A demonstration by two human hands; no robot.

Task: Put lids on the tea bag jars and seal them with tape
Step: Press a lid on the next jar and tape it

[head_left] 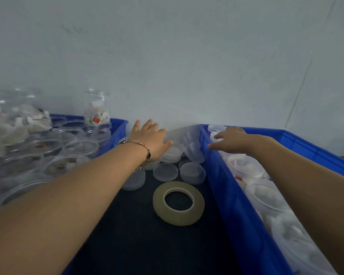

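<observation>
Several clear plastic lids (166,172) lie on the dark table near the wall, some stacked. My left hand (150,136) reaches over them with fingers spread, its thumb touching the top of a lid stack (173,154). My right hand (231,138) stretches flat over the far end of the right blue crate (224,187), fingers straight, touching a lidded jar (214,134) there. A roll of beige tape (178,203) lies flat on the table between my arms. Open clear jars with tea bags (81,145) fill the left blue crate (118,130).
A clear bag of tea bags (18,120) sits on the jars at the far left, and another tall one (97,114) stands at the crate's back. The right crate holds several lidded jars lying in a row. A pale wall closes off the back.
</observation>
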